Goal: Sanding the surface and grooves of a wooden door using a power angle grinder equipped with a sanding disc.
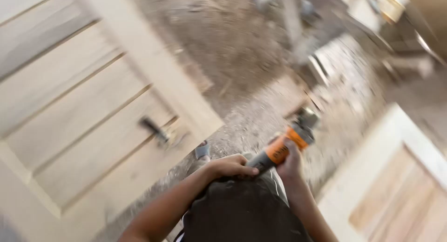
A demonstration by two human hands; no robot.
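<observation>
Both your hands are on the orange power tool (283,148), an angle grinder by its shape, held low in the frame at about 5 o'clock from the centre. Your right hand (292,163) wraps around the orange body from below, fingers clenched about it, with the grey head of the tool pointing up toward 1 o'clock. Your left hand (229,166) sits at the dark rear end of the tool, fingers curled down over it and over the dark cloth (242,209) on your lap or knee just beneath. The picture is blurred by motion, so I cannot tell whether a disc is fitted.

At 9 o'clock a pale wooden panelled door (79,111) fills the left side, lying flat or tilted, with its grooves running diagonally. A small dark tool (155,131) rests on it near its lower right corner, well apart from your hands. At 4 o'clock a second pale door (396,177) with a recessed, warmer-toned panel shows. Between the two doors the floor (242,51) is dusty and strewn with wood shavings. A sandalled foot (202,152) shows just beside the left hand, at the first door's edge.
</observation>
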